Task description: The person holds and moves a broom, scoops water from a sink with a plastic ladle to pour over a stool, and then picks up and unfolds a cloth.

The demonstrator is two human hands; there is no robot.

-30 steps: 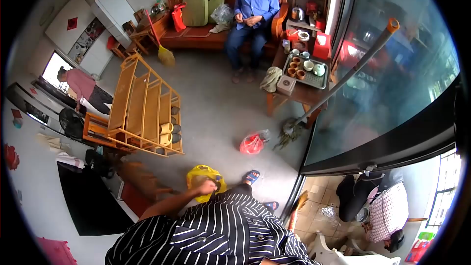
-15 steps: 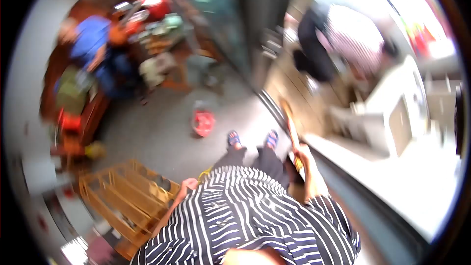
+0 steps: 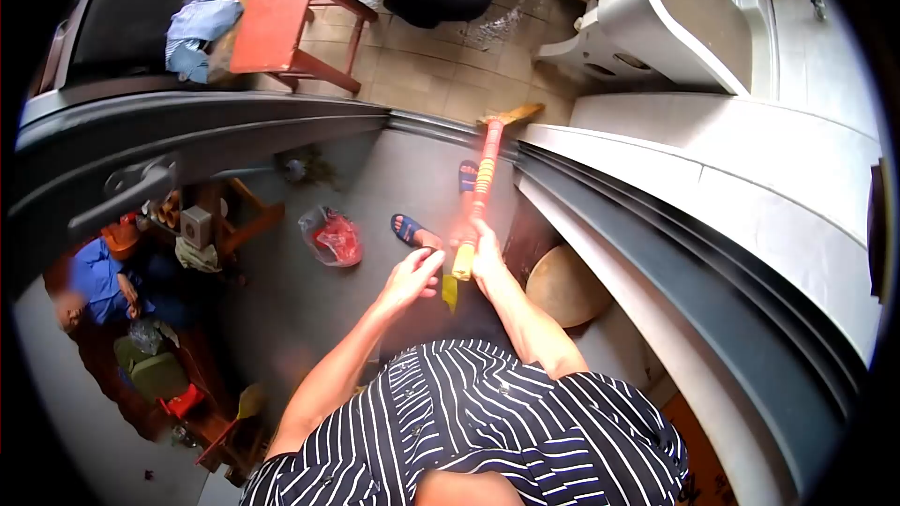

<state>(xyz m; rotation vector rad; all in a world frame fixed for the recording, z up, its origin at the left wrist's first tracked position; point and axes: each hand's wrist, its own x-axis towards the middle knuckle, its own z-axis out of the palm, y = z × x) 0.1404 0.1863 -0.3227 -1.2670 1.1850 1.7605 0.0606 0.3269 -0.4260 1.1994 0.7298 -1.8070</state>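
One right hand [image 3: 487, 259] wraps its grip around the red broom [image 3: 485, 178], whose head points just past twelve o'clock. Beside it, the left hand [image 3: 409, 281] curls; I cannot tell whether its grip holds anything. At that hand's ten o'clock, a plastic bag [image 3: 334, 238] lies on the floor [image 3: 370, 178].

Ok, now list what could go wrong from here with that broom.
The broom, gripped in the right hand, has its bristles near the door track; they might snag there.
Its handle appears close beside the right sandal, so a step could knock it.
The plastic bag on the floor, near the left sandal, might get stepped on and slip underfoot.
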